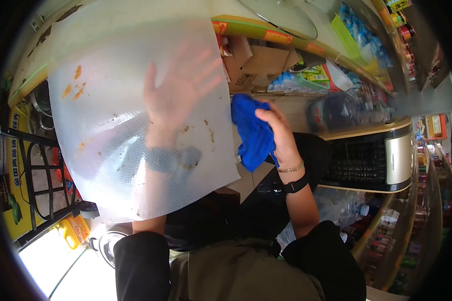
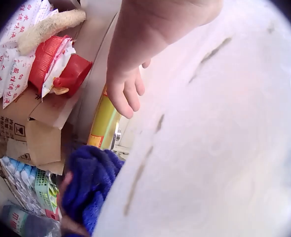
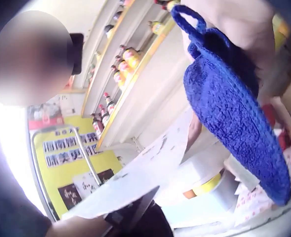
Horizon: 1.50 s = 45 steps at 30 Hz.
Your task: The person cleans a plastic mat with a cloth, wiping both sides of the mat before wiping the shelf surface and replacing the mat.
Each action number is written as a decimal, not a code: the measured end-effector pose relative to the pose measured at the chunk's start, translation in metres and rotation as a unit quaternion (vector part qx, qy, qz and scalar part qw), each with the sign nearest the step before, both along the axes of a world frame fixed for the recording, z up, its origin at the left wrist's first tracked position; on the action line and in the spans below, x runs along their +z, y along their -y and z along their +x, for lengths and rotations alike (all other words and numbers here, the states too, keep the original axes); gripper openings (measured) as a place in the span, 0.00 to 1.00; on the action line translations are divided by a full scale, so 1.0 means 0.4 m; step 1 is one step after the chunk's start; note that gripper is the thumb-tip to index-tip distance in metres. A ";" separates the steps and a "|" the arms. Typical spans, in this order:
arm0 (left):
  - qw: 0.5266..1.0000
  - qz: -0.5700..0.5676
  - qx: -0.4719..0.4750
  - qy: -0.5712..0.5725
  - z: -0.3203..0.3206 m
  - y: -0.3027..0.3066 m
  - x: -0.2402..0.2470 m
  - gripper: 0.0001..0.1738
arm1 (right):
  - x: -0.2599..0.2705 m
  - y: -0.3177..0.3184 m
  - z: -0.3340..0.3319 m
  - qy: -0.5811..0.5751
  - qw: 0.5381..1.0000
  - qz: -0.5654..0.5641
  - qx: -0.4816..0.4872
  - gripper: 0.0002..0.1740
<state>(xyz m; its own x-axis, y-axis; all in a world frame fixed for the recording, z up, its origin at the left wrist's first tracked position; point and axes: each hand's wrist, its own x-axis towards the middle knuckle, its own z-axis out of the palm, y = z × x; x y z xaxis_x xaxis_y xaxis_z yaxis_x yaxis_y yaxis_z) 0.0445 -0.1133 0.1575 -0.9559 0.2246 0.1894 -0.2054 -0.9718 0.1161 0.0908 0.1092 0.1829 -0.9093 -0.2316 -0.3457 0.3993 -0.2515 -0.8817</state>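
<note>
A translucent textured sheet [image 1: 105, 125] with brown stains hangs at the left of the head view. Behind it shows my left hand [image 1: 181, 85], its fingers spread, the palm against or close to the sheet. The left wrist view has this hand [image 2: 138, 54] beside the pale sheet [image 2: 199, 148], with narrow dark marks on it. My right hand [image 1: 281, 133] grips a crumpled blue cloth [image 1: 252, 131] just right of the sheet's edge. In the right wrist view the cloth [image 3: 229, 106], with a loop at its corner, hangs from the right hand [image 3: 239, 24].
Cardboard boxes [image 1: 263, 60] and large plastic bottles [image 1: 331, 111] stand beyond the cloth. A black-and-silver appliance [image 1: 399, 158] is at the right, near stocked shelves. A black metal rack [image 1: 40, 175] stands at the left. A person [image 3: 32, 59] shows in the right wrist view.
</note>
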 end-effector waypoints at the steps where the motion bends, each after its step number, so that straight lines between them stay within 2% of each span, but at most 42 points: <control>1: 1.000 -0.003 -0.001 0.005 0.001 -0.001 0.001 0.41 | 0.008 0.004 -0.006 -0.071 0.996 0.019 -0.049 0.18; 3: 1.000 -0.005 -0.001 0.011 0.003 -0.005 -0.001 0.41 | 0.054 0.029 -0.004 -0.210 0.967 0.089 -0.113 0.16; 4: 1.000 -0.013 0.002 0.019 0.003 -0.007 -0.002 0.42 | 0.072 0.042 -0.011 -0.210 0.967 0.089 -0.112 0.16; 5: 0.999 -0.021 0.005 0.027 0.003 -0.010 -0.004 0.42 | 0.087 0.053 -0.024 -0.412 0.875 0.242 -0.077 0.18; 6: 0.999 -0.021 0.004 0.026 0.002 -0.013 -0.006 0.42 | 0.099 0.066 -0.031 -0.584 0.718 0.378 -0.036 0.19; 10: 0.998 -0.056 0.010 0.013 0.036 -0.037 0.010 0.43 | 0.083 0.192 -0.009 -0.625 0.690 0.356 0.082 0.22; 11: 0.999 -0.051 0.011 0.003 0.048 -0.043 0.016 0.44 | 0.066 0.219 -0.018 -0.654 0.649 0.378 0.092 0.25; 13: 0.998 -0.056 0.024 -0.005 0.041 -0.045 0.010 0.44 | 0.041 0.244 -0.045 -0.660 0.613 0.426 0.089 0.24; 14: 0.998 -0.060 0.035 -0.010 0.036 -0.045 -0.003 0.45 | 0.031 0.248 -0.069 -0.668 0.602 0.432 0.076 0.24; 15: 0.993 -0.044 -0.036 -0.102 0.002 -0.023 -0.022 0.42 | 0.027 0.247 -0.092 -0.669 0.602 0.429 0.079 0.24; 16: 0.993 -0.044 -0.032 -0.102 0.000 -0.021 -0.047 0.42 | 0.028 0.240 -0.117 -0.659 0.589 0.465 0.052 0.23; 18: 0.995 -0.025 -0.013 0.095 0.005 -0.032 -0.022 0.40 | 0.029 0.225 -0.165 -0.648 0.574 0.500 0.024 0.22; 20: 0.991 -0.038 -0.022 0.124 0.030 -0.038 -0.014 0.40 | 0.035 0.214 -0.173 -0.619 0.588 0.520 -0.023 0.22; 22: 0.996 0.004 -0.021 0.090 0.026 -0.040 -0.023 0.40 | 0.037 0.221 -0.143 -0.611 0.601 0.515 -0.016 0.22; 23: 0.996 0.005 -0.021 0.090 0.024 -0.039 -0.028 0.40 | 0.042 0.235 -0.100 -0.637 0.614 0.466 0.018 0.22; 24: 0.999 -0.002 -0.029 0.033 0.021 -0.037 -0.037 0.40 | 0.042 0.249 -0.071 -0.660 0.625 0.414 0.054 0.22; 25: 0.999 -0.010 -0.038 -0.023 0.022 -0.035 -0.044 0.41 | 0.040 0.261 -0.053 -0.659 0.625 0.414 0.056 0.22; 26: 0.995 -0.019 -0.048 -0.080 0.025 -0.035 -0.039 0.42 | 0.037 0.272 -0.039 -0.678 0.604 0.415 0.063 0.22; 27: 0.990 0.029 -0.059 -0.128 0.036 -0.033 -0.029 0.43 | 0.036 0.276 -0.033 -0.696 0.581 0.415 0.068 0.22; 28: 0.989 0.027 -0.057 -0.132 0.016 -0.031 -0.024 0.43 | 0.033 0.275 -0.065 -0.700 0.578 0.414 0.067 0.22; 30: 0.999 -0.015 0.001 0.042 0.012 -0.032 -0.020 0.41 | 0.031 0.260 -0.125 -0.683 0.567 0.459 0.046 0.22; 32: 0.998 -0.013 -0.007 0.065 0.014 -0.038 -0.016 0.40 | 0.038 0.241 -0.168 -0.660 0.573 0.484 0.032 0.22; 34: 0.993 -0.008 -0.023 0.113 0.016 -0.044 -0.015 0.39 | 0.022 0.227 -0.198 -0.623 0.606 0.494 0.014 0.22; 36: 0.994 -0.024 -0.006 0.107 0.008 -0.046 -0.029 0.41 | 0.036 0.235 -0.173 -0.640 0.594 0.487 0.011 0.21; 38: 0.996 -0.081 0.026 0.039 0.001 -0.041 -0.047 0.41 | 0.049 0.240 -0.115 -0.655 0.621 0.426 0.060 0.21; 39: 0.998 -0.016 -0.028 -0.060 0.009 -0.045 -0.042 0.44 | 0.050 0.246 -0.079 -0.667 0.623 0.402 0.073 0.22; 40: 0.998 -0.016 -0.027 -0.057 0.006 -0.039 -0.049 0.44 | 0.049 0.253 -0.043 -0.677 0.625 0.378 0.087 0.23; 42: 0.994 0.057 -0.070 -0.060 -0.002 -0.028 -0.046 0.42 | 0.042 0.259 0.009 -0.726 0.568 0.374 0.102 0.23; 43: 0.998 0.012 -0.058 -0.030 0.001 -0.029 -0.043 0.43 | 0.031 0.258 0.010 -0.751 0.546 0.359 0.098 0.21; 45: 0.997 0.009 -0.062 -0.044 -0.005 -0.027 -0.058 0.44 | 0.025 0.253 0.006 -0.786 0.514 0.330 0.097 0.15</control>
